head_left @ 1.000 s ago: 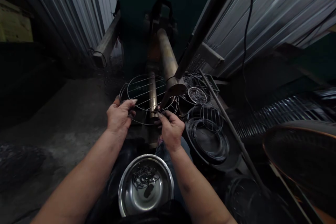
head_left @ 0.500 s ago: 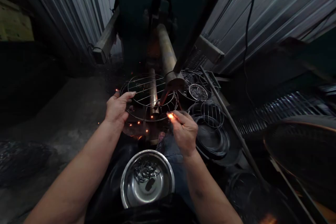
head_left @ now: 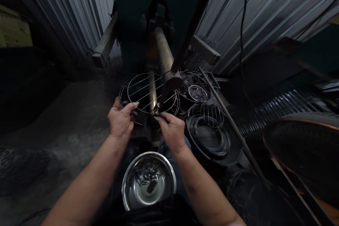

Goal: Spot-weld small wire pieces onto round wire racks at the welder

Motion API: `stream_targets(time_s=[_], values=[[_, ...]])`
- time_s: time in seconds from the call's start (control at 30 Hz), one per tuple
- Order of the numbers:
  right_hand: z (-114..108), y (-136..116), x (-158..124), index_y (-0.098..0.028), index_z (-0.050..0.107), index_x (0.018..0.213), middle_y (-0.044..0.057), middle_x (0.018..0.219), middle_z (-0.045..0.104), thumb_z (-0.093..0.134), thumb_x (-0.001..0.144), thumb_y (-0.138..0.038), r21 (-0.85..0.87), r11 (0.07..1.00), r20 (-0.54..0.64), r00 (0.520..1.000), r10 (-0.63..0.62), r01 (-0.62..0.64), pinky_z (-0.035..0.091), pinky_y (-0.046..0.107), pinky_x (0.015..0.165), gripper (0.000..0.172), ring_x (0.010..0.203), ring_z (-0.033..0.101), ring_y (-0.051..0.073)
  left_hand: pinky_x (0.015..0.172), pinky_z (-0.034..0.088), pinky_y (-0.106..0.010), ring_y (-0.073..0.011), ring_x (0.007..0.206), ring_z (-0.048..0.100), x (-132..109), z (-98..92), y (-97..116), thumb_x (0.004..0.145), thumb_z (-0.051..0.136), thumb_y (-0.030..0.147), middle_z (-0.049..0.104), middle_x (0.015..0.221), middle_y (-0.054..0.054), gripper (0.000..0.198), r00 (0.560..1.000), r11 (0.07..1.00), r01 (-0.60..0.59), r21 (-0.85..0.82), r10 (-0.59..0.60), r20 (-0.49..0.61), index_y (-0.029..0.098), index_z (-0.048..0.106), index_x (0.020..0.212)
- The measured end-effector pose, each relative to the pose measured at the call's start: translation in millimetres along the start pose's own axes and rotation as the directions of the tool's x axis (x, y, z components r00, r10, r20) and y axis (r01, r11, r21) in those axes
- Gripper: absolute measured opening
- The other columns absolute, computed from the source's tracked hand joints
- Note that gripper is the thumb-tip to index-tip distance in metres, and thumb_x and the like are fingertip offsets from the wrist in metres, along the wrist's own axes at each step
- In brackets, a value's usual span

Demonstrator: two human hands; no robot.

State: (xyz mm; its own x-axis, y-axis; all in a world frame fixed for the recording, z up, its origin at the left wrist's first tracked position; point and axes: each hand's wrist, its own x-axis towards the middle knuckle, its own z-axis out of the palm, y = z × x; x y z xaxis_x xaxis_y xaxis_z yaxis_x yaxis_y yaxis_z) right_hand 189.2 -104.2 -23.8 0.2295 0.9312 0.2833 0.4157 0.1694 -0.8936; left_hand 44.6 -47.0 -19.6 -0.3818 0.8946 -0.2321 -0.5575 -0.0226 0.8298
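Observation:
My left hand is closed on the left rim of a round wire rack, thumb on top. The rack has parallel cross wires and a second ring below. It sits around a lower metal cylinder, beneath a thicker cylinder with a copper-coloured tip. My right hand pinches at the rack's near edge, just below that tip. A small dark piece seems to be between its fingertips, too small to make out. Below my hands, a steel bowl holds short wire pieces and a dark lump.
To the right lie a coil of wire in a dark round tub, and a small round dish of metal bits. A long bar slants past them. A cable hangs at right, before corrugated metal sheeting.
Sparks and the bright glow at my right fingertips are gone. My right hand has moved left, toward the tip. My left hand has shifted slightly down, still holding the rack.

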Motion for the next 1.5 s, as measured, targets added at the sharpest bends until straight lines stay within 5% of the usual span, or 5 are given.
stream_targets(time_s=[0.1,0.4,0.9,1.33,1.5], values=[[3.8,1.4,6.1,-0.02,0.072,0.074,-0.001,0.059,0.063,0.06,0.083,-0.031,-0.025,1.0,-0.019,1.0,0.008,-0.008,0.048,0.023,0.056,0.019,0.056,0.057,0.014,0.045,0.041,-0.021,-0.0091,0.057,0.051,-1.8,3.3,-2.7,0.044,0.082,0.018,0.054,0.078,0.003,0.047,1.0,1.0,-0.002,-0.008,0.002,-0.01,0.017,0.057,0.084],[20.5,18.2,-10.9,-0.017,0.071,0.088,0.003,0.073,0.07,0.064,0.079,-0.039,0.3,0.947,-0.081,0.986,0.148,-0.118,0.055,0.025,0.05,0.024,0.059,0.066,0.016,0.044,0.039,-0.02,-0.0072,0.055,0.05,-4.8,3.9,2.6,0.041,0.082,0.015,0.05,0.079,0.004,0.049,1.0,0.999,0.004,-0.039,-0.005,-0.022,0.018,0.057,0.083],[26.9,26.7,0.7,-0.018,0.067,0.081,0.0,0.068,0.065,0.06,0.083,-0.031,0.206,0.978,-0.164,0.986,0.018,0.017,0.052,0.025,0.054,0.015,0.055,0.066,0.016,0.043,0.038,-0.022,-0.0098,0.055,0.051,14.5,9.5,-4.8,0.04,0.083,0.016,0.052,0.073,0.004,0.05,0.998,0.998,0.043,-0.043,-0.045,-0.042,0.018,0.053,0.08],[25.2,21.2,11.7,-0.017,0.067,0.081,0.0,0.068,0.067,0.06,0.081,-0.035,0.288,0.951,-0.089,0.985,0.146,-0.114,0.051,0.024,0.05,0.02,0.052,0.063,0.014,0.042,0.034,-0.02,-0.0096,0.053,0.05,9.9,10.9,-4.6,0.042,0.082,0.017,0.052,0.068,0.005,0.047,0.999,0.999,0.048,-0.022,-0.049,-0.024,0.018,0.051,0.079],[3.5,23.2,-19.3,-0.018,0.067,0.099,0.007,0.091,0.071,0.05,0.09,-0.027,-0.055,0.989,-0.007,0.99,-0.139,0.139,0.054,0.029,0.072,0.021,0.079,0.067,0.019,0.046,0.038,-0.021,-0.009,0.055,0.051,7.3,1.0,-1.3,0.042,0.084,0.021,0.053,0.07,0.006,0.054,0.995,0.996,0.086,0.007,-0.086,-0.049,0.019,0.053,0.086]])
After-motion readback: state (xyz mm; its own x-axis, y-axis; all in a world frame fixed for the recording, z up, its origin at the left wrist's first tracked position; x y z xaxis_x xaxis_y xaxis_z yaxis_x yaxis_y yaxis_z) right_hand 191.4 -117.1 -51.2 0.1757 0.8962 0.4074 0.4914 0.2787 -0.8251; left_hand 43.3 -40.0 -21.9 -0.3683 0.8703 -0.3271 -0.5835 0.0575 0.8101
